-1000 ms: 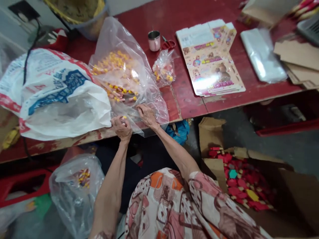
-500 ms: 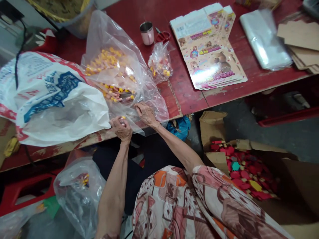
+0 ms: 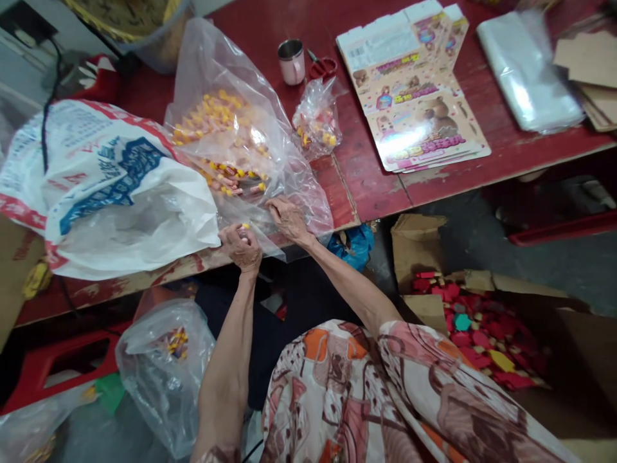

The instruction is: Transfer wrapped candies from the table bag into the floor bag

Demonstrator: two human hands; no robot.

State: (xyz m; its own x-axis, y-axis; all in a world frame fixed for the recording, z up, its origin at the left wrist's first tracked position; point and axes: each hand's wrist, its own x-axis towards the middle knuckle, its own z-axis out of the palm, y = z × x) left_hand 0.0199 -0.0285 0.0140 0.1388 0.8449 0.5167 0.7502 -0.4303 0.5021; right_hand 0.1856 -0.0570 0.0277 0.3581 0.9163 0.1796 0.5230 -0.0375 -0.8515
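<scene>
My left hand (image 3: 241,245) is closed in a fist at the red table's near edge, with small yellow-and-pink pieces showing between its fingers. My right hand (image 3: 288,218) rests just to its right, fingers curled and pressed on the mouth of a large clear plastic bag (image 3: 226,128). That bag lies on the table and holds several small yellow and pink pieces (image 3: 231,177). What the right fingers pinch, if anything, is hidden under the plastic.
A white printed sack (image 3: 106,193) lies left of the bag. A smaller clear bag (image 3: 317,125), a metal cup (image 3: 292,61), red scissors (image 3: 322,65), flat printed cartons (image 3: 414,96), clear sleeves (image 3: 527,71). Below: a floor bag (image 3: 161,373), a cardboard box of red pieces (image 3: 477,328).
Both hands stay at the bag's mouth near the table edge; only the camera view has shifted slightly. The left fist keeps its small pieces.
</scene>
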